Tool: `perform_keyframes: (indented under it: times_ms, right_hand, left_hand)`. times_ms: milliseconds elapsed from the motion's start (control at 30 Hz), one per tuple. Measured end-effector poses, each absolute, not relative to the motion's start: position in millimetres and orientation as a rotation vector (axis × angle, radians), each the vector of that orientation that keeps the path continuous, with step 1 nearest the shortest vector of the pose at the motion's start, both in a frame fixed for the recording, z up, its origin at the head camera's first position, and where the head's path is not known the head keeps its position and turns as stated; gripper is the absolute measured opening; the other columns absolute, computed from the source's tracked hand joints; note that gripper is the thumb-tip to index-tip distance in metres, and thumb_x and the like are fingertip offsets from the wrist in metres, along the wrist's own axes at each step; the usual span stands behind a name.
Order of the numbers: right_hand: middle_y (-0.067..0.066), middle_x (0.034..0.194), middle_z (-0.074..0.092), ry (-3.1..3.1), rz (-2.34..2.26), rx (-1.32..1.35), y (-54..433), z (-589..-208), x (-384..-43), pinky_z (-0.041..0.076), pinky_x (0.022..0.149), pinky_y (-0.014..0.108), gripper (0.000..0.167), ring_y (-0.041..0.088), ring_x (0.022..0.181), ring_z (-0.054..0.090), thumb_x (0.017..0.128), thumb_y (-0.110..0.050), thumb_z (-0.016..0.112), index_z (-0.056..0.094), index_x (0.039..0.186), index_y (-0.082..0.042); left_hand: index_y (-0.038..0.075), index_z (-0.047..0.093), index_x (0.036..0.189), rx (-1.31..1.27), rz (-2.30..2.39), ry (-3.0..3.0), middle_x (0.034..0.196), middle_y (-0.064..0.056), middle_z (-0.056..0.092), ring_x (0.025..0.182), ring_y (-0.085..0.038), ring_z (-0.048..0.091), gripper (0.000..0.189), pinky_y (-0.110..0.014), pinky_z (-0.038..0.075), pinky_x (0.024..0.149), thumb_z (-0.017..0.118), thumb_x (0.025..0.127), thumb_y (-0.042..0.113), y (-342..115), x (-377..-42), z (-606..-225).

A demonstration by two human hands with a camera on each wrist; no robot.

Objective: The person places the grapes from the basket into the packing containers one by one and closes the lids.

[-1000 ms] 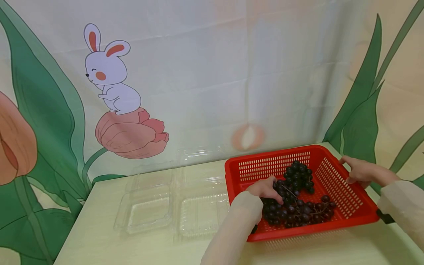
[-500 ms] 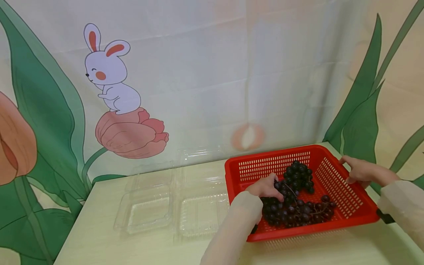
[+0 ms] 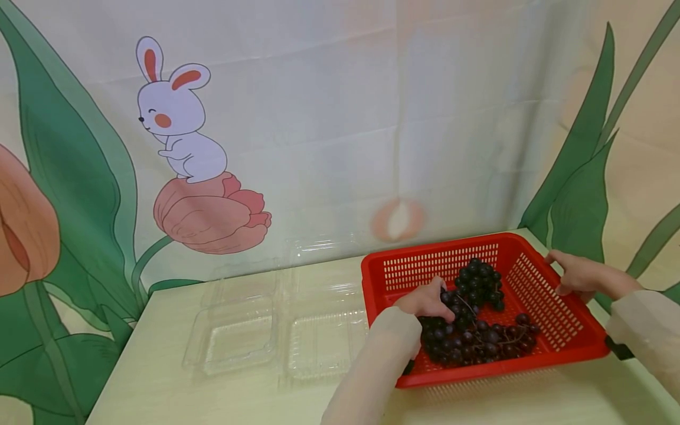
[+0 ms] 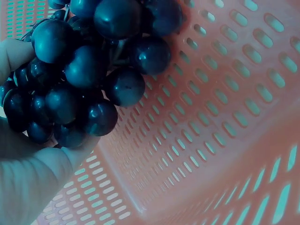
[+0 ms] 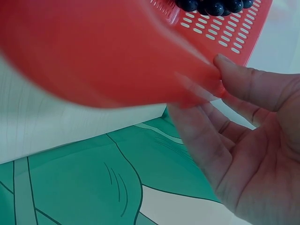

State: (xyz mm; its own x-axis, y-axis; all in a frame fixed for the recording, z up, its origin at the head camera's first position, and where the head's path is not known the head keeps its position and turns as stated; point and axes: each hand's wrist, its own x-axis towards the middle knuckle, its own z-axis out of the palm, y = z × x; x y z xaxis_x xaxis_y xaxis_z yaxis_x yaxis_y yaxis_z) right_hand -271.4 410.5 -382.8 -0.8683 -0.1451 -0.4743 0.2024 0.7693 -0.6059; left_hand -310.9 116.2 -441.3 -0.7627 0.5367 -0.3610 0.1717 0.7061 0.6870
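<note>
A red plastic basket (image 3: 441,376) with slotted walls holds several bunches of dark grapes. Inside its left part, my left hand (image 3: 425,301) grips a bunch of grapes (image 3: 438,339); the left wrist view has the thumb and fingers curled around the berries (image 4: 86,65). Another bunch (image 3: 478,282) lies toward the back of the basket, and reddish stems show among the grapes at the front right. On the right side, my right hand (image 3: 581,274) pinches the basket's rim, with thumb above and fingers (image 5: 201,140) below it in the right wrist view.
Clear plastic clamshell boxes (image 3: 239,342) stand opened on the pale table (image 3: 159,378), left of the basket; a second one (image 3: 324,348) is nearest to it. A printed fabric backdrop (image 3: 319,147) with a rabbit and tulips hangs behind and on the right.
The left hand's thumb and fingers have shifted slightly on the grapes. The right hand keeps its hold on the rim, and the basket stays in place.
</note>
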Motion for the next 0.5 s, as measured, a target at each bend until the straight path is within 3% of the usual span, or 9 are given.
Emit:
perform_keyframes:
  times_ms: [200, 500]
  right_hand:
    - [0.029, 0.1, 0.045, 2.451, -0.928, 0.039, 410.5, -383.3, -271.7, 0.053, 0.062, 0.041, 0.061, 0.024, 0.076, 0.059, 0.079, 0.009, 0.052, 0.012, 0.125, 0.007]
    - [0.028, 0.098, 0.046, 2.462, -0.914, 0.04, 410.6, -384.1, -272.3, 0.053, 0.061, 0.041, 0.061, 0.023, 0.075, 0.06, 0.078, 0.009, 0.053, 0.013, 0.125, 0.007]
  left_hand:
    - [0.018, 0.036, 0.113, 0.558, 0.936, 2.342, 0.088, -0.004, 0.052, 0.079, -0.017, 0.048, 0.049, -0.03, 0.04, 0.067, 0.068, 0.076, 0.02, 114.6, -311.6, -440.5]
    - [0.016, 0.038, 0.123, 0.573, 0.998, 2.313, 0.112, -0.002, 0.05, 0.092, -0.015, 0.047, 0.056, -0.032, 0.042, 0.075, 0.068, 0.076, 0.019, 111.8, -313.0, -438.2]
